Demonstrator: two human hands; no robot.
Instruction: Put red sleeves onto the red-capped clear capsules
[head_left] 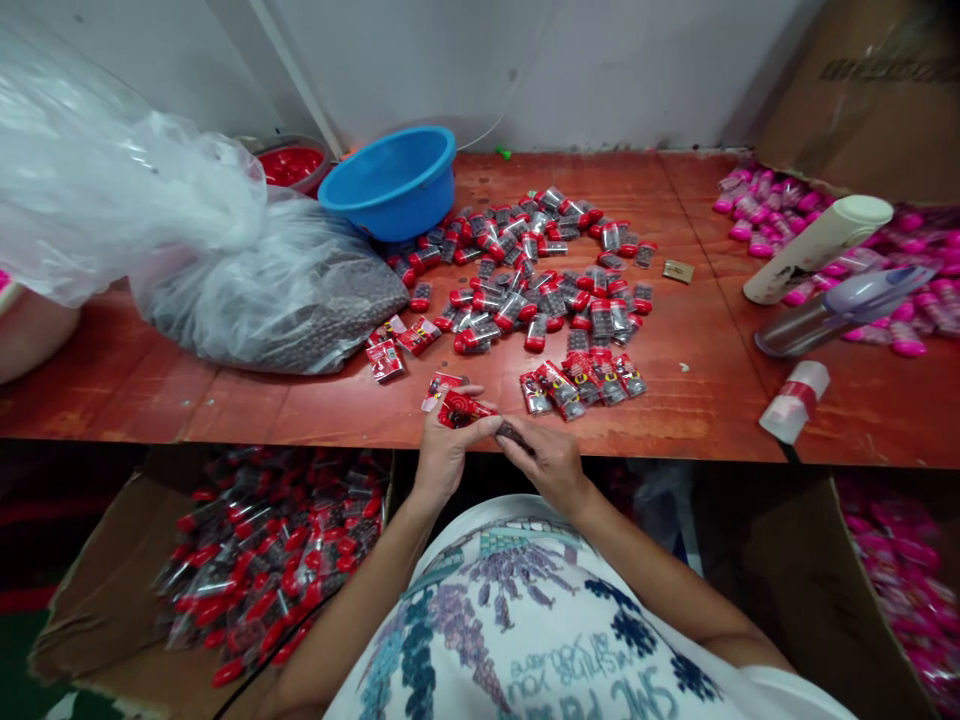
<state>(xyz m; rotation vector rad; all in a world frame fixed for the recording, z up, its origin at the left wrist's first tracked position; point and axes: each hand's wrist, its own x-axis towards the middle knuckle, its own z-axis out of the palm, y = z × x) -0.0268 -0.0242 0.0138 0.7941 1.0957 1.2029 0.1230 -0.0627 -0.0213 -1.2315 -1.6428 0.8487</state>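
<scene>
At the table's front edge my left hand [444, 450] is closed on a small red printed packet [461, 408]. My right hand [549, 462] pinches a small dark-filled piece [516, 436] that meets the packet's right end; my fingers partly cover it. Just past my left fingers lies another red printed packet [441, 388]. Several finished-looking red printed packets with dark contents [581, 382] lie in a row beyond my right hand. Farther back spreads a pile of clear little containers with red caps and dark contents [517, 290]. More red printed packets [386, 360] lie to the left.
A plastic bag of dark beads [277, 290] and a blue basin [390, 185] stand at left. Right are two bottles [817, 250] [832, 310], a white roll [795, 402] and pink containers [911, 310]. Below the table, a cardboard box [97, 590] holds red-capped containers.
</scene>
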